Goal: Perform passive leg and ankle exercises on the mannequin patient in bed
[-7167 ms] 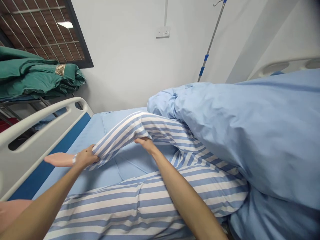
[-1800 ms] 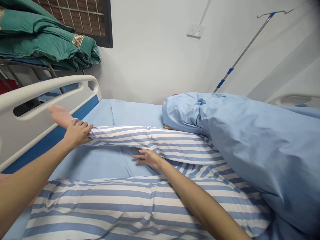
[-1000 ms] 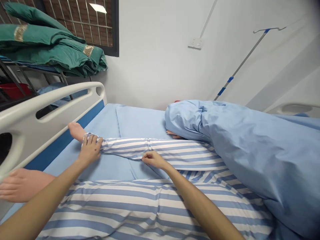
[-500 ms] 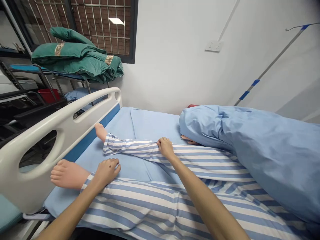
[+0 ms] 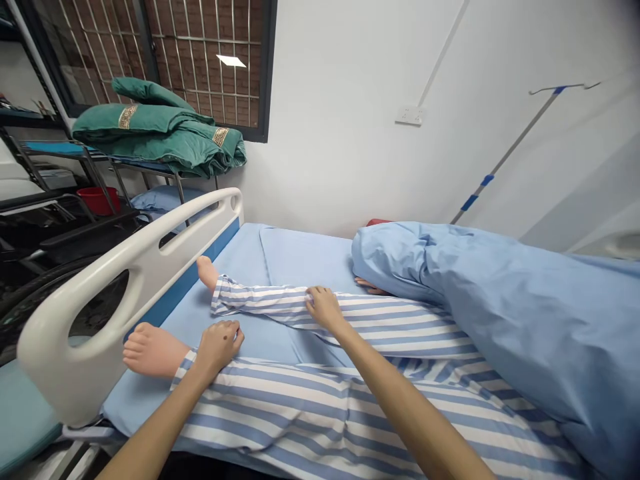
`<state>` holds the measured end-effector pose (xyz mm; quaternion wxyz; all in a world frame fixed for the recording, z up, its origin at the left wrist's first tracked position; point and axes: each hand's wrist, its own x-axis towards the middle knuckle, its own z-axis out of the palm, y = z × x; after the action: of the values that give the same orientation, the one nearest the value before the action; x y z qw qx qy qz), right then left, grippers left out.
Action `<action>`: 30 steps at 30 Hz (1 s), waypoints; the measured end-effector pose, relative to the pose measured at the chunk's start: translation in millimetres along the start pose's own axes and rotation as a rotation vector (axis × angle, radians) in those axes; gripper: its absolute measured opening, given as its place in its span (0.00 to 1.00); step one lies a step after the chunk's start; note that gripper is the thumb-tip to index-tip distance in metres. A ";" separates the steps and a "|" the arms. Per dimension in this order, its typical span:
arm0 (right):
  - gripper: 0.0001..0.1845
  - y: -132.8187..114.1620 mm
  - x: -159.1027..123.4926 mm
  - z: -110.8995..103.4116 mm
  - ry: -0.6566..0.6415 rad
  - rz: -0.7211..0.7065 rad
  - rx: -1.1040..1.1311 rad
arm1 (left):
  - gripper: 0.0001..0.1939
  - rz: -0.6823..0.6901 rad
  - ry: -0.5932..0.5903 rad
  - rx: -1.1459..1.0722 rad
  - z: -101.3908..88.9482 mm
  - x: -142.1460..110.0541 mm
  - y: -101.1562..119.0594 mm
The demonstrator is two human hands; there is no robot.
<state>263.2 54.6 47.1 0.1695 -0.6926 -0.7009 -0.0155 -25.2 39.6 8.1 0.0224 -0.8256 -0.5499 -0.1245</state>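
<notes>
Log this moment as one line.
left hand: over near trouser leg, contact unclear | right hand: on far trouser leg, grip unclear | near foot: bare | blue quilt: on bed

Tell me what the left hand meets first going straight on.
Likely the far striped trouser leg, past the strip of bed sheet; the height of the left hand is unclear, so it might pass over.

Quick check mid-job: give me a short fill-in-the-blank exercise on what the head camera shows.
1. The trousers have blue and white ____.
2. Of the nearer and farther legs of the trousers, the right hand touches the ____ one.
3. Of the head and foot ends, the left hand is closer to the bed's ____ end.
4. Beyond the footboard, the bucket is ____.

Missing words: stripes; farther; foot; red.
</notes>
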 end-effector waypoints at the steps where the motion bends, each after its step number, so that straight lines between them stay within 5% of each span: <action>1: 0.14 1.2 -17.2 -2.4 0.001 -0.028 0.044 | 0.16 0.001 0.009 -0.018 -2.8 -0.3 0.8; 5: 0.10 3.4 -101.1 -21.0 0.062 -0.064 0.372 | 0.13 0.026 -0.004 -0.181 -19.5 -9.2 5.0; 7: 0.09 1.8 -151.4 -28.7 0.066 0.026 0.578 | 0.13 0.122 -0.095 -0.300 -26.1 -20.7 3.9; 9: 0.10 -3.4 -203.7 -32.3 0.044 0.159 0.748 | 0.25 0.237 -0.247 -0.342 -27.6 -35.6 -1.4; 11: 0.12 -15.3 -250.4 -34.3 0.005 0.271 0.893 | 0.36 0.306 -0.360 -0.255 -24.3 -49.7 -9.9; 14: 0.12 -54.5 -287.3 -41.7 -0.054 0.480 1.146 | 0.36 0.311 -0.361 -0.051 -17.1 -60.6 -23.2; 17: 0.07 -122.7 -263.6 -52.1 -0.235 0.473 1.329 | 0.31 0.297 -0.354 0.051 -14.9 -58.3 -31.6; 20: 0.03 -208.6 -185.5 -44.6 -0.289 0.416 1.383 | 0.28 0.298 -0.341 0.086 -17.8 -53.2 -33.0; 22: 0.06 -265.5 -119.2 -21.5 -0.358 0.344 1.427 | 0.28 0.291 -0.338 0.103 -21.5 -52.3 -29.7; 25: 0.15 -330.3 -35.0 29.3 -0.633 0.076 1.550 | 0.34 0.310 -0.327 0.121 -28.6 -54.3 -18.0; 27: 0.13 -349.4 -9.3 57.7 -0.655 0.117 1.660 | 0.40 0.362 -0.300 0.097 -32.1 -56.7 -8.2; 30: 0.03 -332.4 -31.6 74.4 -0.554 0.275 1.827 | 0.42 0.359 -0.326 0.075 -30.2 -60.0 1.1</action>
<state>-77.9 29.8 39.6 0.4722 -0.3488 -0.3705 0.7198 -51.5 -20.2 23.6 -0.0141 -0.9178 -0.3950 0.0369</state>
